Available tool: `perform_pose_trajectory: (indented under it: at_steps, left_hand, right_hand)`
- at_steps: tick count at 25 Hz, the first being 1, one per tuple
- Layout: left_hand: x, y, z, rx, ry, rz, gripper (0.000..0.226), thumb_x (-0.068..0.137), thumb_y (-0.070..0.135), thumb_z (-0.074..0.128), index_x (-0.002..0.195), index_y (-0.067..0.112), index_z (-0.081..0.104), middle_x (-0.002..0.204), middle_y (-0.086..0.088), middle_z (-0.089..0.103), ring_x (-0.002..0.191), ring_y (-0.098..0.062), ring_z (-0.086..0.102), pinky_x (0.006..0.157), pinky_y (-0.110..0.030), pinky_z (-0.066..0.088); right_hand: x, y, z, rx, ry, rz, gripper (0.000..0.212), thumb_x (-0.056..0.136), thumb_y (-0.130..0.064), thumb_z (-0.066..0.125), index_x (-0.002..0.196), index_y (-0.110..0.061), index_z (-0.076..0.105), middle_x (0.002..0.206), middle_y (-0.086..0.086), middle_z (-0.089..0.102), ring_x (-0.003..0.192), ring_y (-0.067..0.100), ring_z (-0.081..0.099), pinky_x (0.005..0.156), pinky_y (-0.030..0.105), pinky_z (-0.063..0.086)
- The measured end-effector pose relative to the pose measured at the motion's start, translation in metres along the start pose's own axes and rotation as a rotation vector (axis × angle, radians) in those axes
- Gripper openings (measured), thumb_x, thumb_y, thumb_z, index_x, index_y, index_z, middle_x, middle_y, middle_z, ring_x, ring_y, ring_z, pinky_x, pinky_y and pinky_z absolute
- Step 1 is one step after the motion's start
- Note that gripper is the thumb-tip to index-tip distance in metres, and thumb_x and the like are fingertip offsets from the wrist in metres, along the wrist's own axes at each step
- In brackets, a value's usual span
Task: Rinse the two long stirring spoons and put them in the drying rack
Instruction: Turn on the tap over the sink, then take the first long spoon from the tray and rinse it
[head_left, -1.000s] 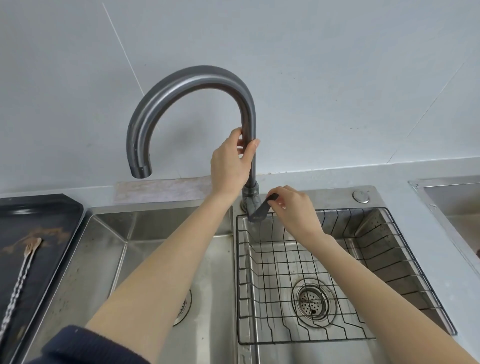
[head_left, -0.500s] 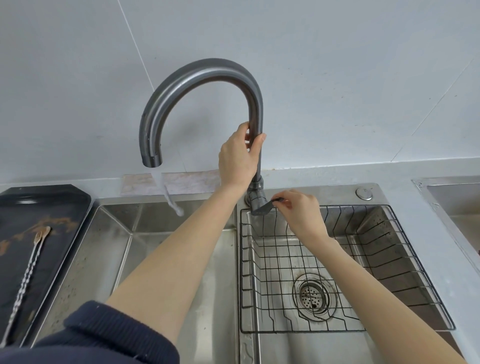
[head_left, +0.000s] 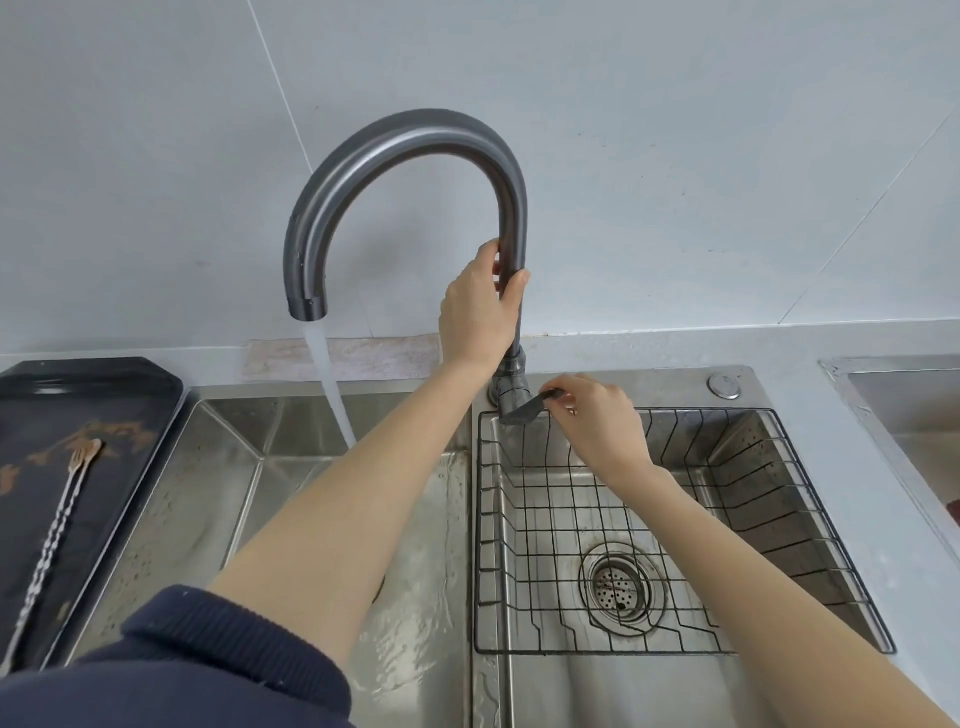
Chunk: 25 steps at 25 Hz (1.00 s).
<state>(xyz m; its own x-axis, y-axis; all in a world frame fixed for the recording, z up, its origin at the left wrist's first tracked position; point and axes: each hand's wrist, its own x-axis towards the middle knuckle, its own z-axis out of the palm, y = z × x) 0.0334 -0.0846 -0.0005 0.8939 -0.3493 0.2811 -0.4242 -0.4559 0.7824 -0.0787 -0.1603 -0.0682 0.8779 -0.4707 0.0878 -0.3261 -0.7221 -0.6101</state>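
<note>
Left hand (head_left: 480, 306) at frame centre, fingers wrapped round the upright neck of the tap (head_left: 410, 171), thumb on its right side. Right hand (head_left: 597, 421) just right of the tap base, fingertips pinched on the small dark lever (head_left: 535, 405) sticking out from the base.

Water (head_left: 332, 395) runs from the spout, centre-left, into the left basin (head_left: 249, 483); wet sheen across that basin's floor.

Spoon (head_left: 52, 535) lies far left of the frame on a dark tray (head_left: 130, 415), well apart from both hands. Twisted metal stem, small fork-shaped tip pointing up-frame, lower end running off the bottom-left edge. Only one stem can be made out clearly; cannot tell if a second lies against it. Brown smears on the tray around the tip.

Rack (head_left: 675, 525), black wire, sits in the right basin, right of centre; drain strainer (head_left: 618, 587) shows through its grid. Right forearm crosses over the rack's upper left corner.

Steel double sink set in a pale grey counter (head_left: 810, 395). Round button (head_left: 724, 385) on the sink deck, upper right of the rack. Another steel basin edge at far right. Pale tiled wall (head_left: 675, 156) fills the upper half. Dark blue sleeve (head_left: 197, 670) pushed up, bottom left.
</note>
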Motion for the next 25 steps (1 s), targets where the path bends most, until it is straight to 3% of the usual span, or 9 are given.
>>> perform_pose_trajectory:
  at_steps: [6, 8, 10, 12, 15, 19, 25]
  left_hand:
    - [-0.017, -0.007, -0.012, 0.064, -0.158, 0.045, 0.053, 0.090, 0.022, 0.051, 0.139, 0.013, 0.032, 0.140, -0.005, 0.047, 0.125, -0.021, 0.048, 0.102, -0.034, 0.038]
    - [-0.031, -0.013, -0.018, 0.185, -0.186, 0.119, 0.057, 0.091, 0.023, 0.049, 0.142, 0.013, 0.026, 0.148, -0.005, 0.035, 0.135, -0.020, 0.036, 0.108, -0.032, 0.030]
    - [-0.046, -0.019, -0.026, 0.268, -0.221, 0.163, 0.059, 0.092, 0.023, 0.047, 0.143, 0.013, 0.022, 0.152, -0.007, 0.027, 0.140, -0.020, 0.026, 0.112, -0.033, 0.023]
    - [-0.062, -0.024, -0.035, 0.343, -0.267, 0.167, 0.060, 0.092, 0.026, 0.045, 0.144, 0.013, 0.018, 0.154, -0.009, 0.023, 0.142, -0.022, 0.021, 0.115, -0.037, 0.021]
    - [-0.085, -0.034, -0.050, 0.429, -0.324, 0.161, 0.061, 0.093, 0.030, 0.042, 0.145, 0.014, 0.015, 0.155, -0.009, 0.018, 0.143, -0.023, 0.017, 0.117, -0.040, 0.019]
    - [-0.116, -0.049, -0.071, 0.500, -0.349, 0.168, 0.061, 0.094, 0.036, 0.038, 0.146, 0.018, 0.012, 0.157, -0.006, 0.013, 0.145, -0.020, 0.007, 0.117, -0.044, 0.007]
    - [-0.155, -0.080, -0.104, 0.554, -0.377, 0.130, 0.064, 0.092, 0.039, 0.039, 0.146, 0.021, 0.009, 0.157, -0.003, 0.007, 0.145, -0.020, 0.002, 0.117, -0.043, 0.002]
  right_hand:
    - [-0.011, -0.006, -0.009, -0.131, -0.025, -0.046, 0.043, 0.089, -0.015, 0.051, 0.131, -0.019, 0.045, 0.130, 0.002, 0.055, 0.098, 0.029, 0.061, 0.068, 0.031, 0.043]
    - [-0.016, -0.008, -0.012, -0.157, -0.021, -0.071, 0.049, 0.089, -0.015, 0.052, 0.136, -0.018, 0.040, 0.140, 0.003, 0.047, 0.105, 0.029, 0.060, 0.076, 0.034, 0.047]
    - [-0.023, -0.010, -0.014, -0.198, -0.028, -0.096, 0.054, 0.088, -0.015, 0.053, 0.139, -0.017, 0.035, 0.148, 0.005, 0.037, 0.122, 0.028, 0.051, 0.096, 0.038, 0.042]
    - [-0.031, -0.013, -0.013, -0.240, -0.061, -0.112, 0.059, 0.088, -0.017, 0.053, 0.142, -0.016, 0.029, 0.153, 0.008, 0.028, 0.140, 0.023, 0.028, 0.111, 0.039, 0.027]
    - [-0.047, -0.023, -0.009, -0.283, -0.104, -0.117, 0.067, 0.087, -0.023, 0.055, 0.145, -0.018, 0.021, 0.156, 0.007, 0.017, 0.145, 0.021, 0.009, 0.117, 0.041, 0.012]
    - [-0.067, -0.039, 0.001, -0.328, -0.135, -0.130, 0.075, 0.085, -0.030, 0.056, 0.146, -0.020, 0.014, 0.158, 0.006, 0.009, 0.146, 0.021, 0.001, 0.118, 0.044, 0.006]
    - [-0.092, -0.067, 0.027, -0.380, -0.221, -0.112, 0.084, 0.084, -0.038, 0.058, 0.147, -0.023, 0.004, 0.159, 0.004, -0.002, 0.145, 0.023, -0.009, 0.117, 0.045, -0.003]
